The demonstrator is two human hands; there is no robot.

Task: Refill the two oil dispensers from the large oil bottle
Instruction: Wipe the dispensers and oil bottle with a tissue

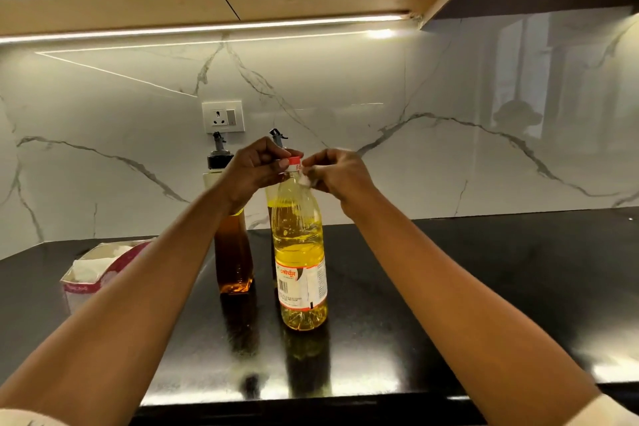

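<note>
The large oil bottle [300, 252], clear plastic with yellow oil and a white and orange label, stands upright on the black counter [484, 287]. Its red cap [294, 160] is on. My left hand [257, 169] grips the bottle's neck just below the cap. My right hand [337, 171] pinches a small white strip of the cap's seal [305, 179] beside the neck. Behind stand two oil dispensers with black spouts: the left dispenser [235, 252] holds amber oil, the right dispenser [278, 138] is mostly hidden behind the bottle and my hand.
An open tissue box [93, 273] lies on the counter at the left. A wall socket [223, 116] sits on the marble backsplash behind the dispensers. The counter's front edge runs along the bottom of the view. Cabinets hang overhead.
</note>
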